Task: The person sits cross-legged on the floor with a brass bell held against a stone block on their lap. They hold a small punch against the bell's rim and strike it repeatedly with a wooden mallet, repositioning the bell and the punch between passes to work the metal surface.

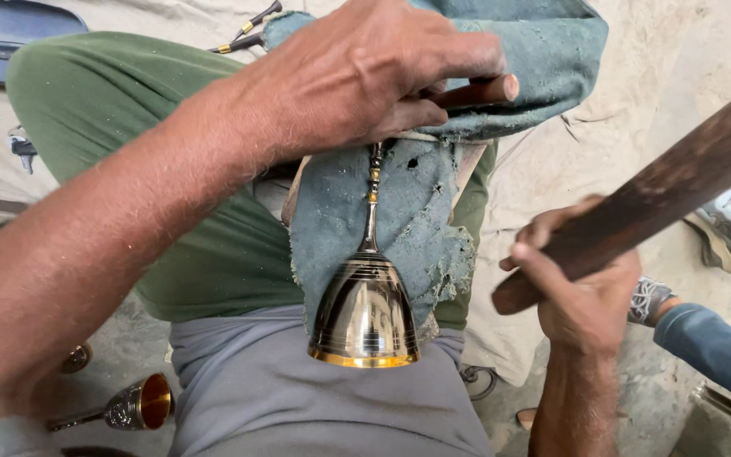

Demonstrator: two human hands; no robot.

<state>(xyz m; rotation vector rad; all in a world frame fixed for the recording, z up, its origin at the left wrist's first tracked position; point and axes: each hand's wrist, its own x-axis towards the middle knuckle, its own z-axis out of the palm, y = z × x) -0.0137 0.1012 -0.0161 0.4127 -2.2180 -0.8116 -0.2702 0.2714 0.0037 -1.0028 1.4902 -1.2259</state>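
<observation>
Brass bell (365, 313) on teal cloth (416, 211), left hand (365, 72) above.

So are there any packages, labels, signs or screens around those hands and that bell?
None in view. Only a brass bell on a torn blue-green cloth, a wooden stick in the right hand, and the left hand on the bell's handle end.

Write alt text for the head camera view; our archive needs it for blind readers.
A person's left hand presses a thin wooden-handled tool against the stem of a shiny brass bell lying on a frayed blue-green cloth over their lap. The right hand grips a dark wooden stick. Another brass bell lies lower left.
</observation>
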